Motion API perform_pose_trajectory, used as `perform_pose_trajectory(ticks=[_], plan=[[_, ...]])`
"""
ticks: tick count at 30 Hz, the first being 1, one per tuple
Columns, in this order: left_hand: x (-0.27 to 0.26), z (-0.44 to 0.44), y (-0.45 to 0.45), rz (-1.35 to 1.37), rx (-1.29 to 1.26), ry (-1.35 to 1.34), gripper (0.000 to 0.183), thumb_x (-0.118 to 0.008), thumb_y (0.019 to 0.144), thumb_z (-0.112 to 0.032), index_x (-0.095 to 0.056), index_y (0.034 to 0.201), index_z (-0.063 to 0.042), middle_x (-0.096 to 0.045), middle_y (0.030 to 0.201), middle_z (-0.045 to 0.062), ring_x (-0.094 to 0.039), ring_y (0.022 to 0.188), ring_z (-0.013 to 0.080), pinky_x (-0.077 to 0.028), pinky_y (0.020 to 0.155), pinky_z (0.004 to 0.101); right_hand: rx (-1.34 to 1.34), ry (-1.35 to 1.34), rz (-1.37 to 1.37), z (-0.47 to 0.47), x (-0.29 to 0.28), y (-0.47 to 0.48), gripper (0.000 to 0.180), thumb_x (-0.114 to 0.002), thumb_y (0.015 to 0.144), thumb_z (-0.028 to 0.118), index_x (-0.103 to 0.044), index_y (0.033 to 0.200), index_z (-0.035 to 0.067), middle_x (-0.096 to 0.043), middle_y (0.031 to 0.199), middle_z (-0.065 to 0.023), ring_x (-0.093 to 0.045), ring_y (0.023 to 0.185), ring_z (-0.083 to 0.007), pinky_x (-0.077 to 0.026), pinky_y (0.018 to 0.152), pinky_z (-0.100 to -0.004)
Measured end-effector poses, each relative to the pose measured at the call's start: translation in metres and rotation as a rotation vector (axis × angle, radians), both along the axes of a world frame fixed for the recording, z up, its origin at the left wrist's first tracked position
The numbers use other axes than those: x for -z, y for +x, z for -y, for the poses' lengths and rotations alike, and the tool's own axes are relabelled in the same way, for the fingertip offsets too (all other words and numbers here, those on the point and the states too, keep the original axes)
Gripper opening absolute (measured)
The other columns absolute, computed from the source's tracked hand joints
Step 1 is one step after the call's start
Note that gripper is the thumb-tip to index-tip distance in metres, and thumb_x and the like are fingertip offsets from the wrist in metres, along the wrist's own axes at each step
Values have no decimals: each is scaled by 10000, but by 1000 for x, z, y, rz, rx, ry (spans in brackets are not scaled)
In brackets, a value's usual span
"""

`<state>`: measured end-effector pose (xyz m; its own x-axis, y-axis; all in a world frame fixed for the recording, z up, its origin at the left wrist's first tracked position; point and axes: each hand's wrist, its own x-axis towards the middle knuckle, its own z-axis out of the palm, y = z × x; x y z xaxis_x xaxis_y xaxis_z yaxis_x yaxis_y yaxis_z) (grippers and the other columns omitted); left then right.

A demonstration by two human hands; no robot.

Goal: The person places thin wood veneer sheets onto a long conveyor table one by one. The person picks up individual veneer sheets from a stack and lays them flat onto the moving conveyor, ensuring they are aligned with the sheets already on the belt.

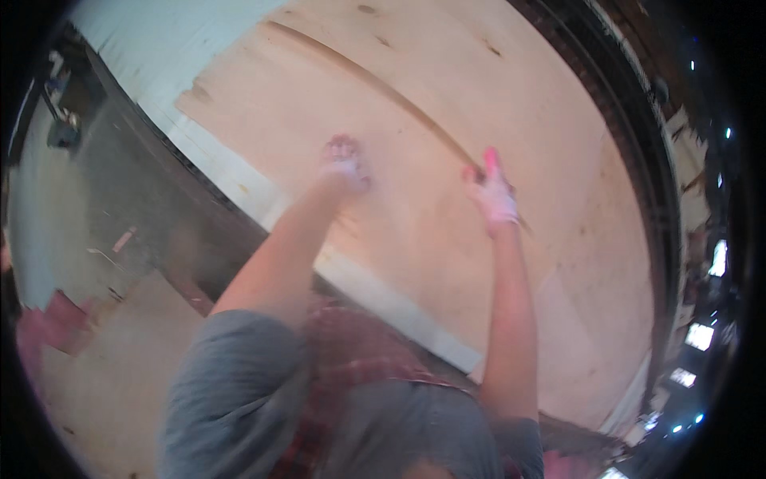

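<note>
A large thin sheet of pale wood, like veneer [419,239], lies before me over a whitish surface [173,42]. My left hand [346,163], in what looks like a white glove with the fingertips bare, is on or just above the sheet, blurred. My right hand [494,188], covered the same way, is at the lower end of a long dark line [371,78] that curves across the wood, a gap or raised edge. Its thumb and a finger are apart; whether it pinches an edge there cannot be told.
A dark edge [203,197] borders the whitish surface on my left. Beyond it, on the grey floor [161,179], are a small pinkish scrap [124,239] and a wood sheet [119,383]. A dark rail [634,179] runs along the far right side.
</note>
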<state>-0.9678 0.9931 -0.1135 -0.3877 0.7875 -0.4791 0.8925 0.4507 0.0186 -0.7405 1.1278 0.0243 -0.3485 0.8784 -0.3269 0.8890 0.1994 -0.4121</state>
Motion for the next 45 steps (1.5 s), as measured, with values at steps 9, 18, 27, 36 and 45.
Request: perform_pose_trajectory(ticks=[9,18,27,36,45], plan=[[-15,-12,-8,59,143,83,831,-588,648,-479,-339,1305,-37,-357,1340,121,-267,1270,277,-144,1077,399,-422,170,729,-91,163,-106,621,-514,817,337,-304,1316,31,-362,1345,-200,-473,1149,-328,-420,927,-391],[-24,-17,-10,111,291,-92,926,-588,618,-558,-276,1282,7,-307,1340,192,-238,1283,331,-169,1067,448,-153,-364,88,-85,122,-64,394,-590,747,176,-511,1120,80,-600,921,-111,-590,770,-193,-502,657,-336],[24,-27,-19,43,325,149,456,-638,696,-469,-564,969,-112,-536,921,79,-485,854,222,-387,756,364,558,-653,-129,253,43,106,241,-543,822,183,-582,999,24,-611,867,-55,-573,561,-150,-496,505,-270],[-2,-84,-56,1165,-220,20,480,-584,765,-572,-593,976,-141,-443,615,-55,-394,506,49,-332,474,184,1664,-980,-215,707,98,122,190,-607,750,145,-608,796,-39,-612,719,-156,-633,645,-282,-536,549,-391],[-20,183,65,1460,234,414,463,-437,938,-285,-365,1309,-18,-453,1269,99,-451,1140,188,-364,985,304,2297,-717,-786,865,202,107,183,-559,742,154,-610,856,19,-617,683,-177,-622,572,-305,-519,519,-424]])
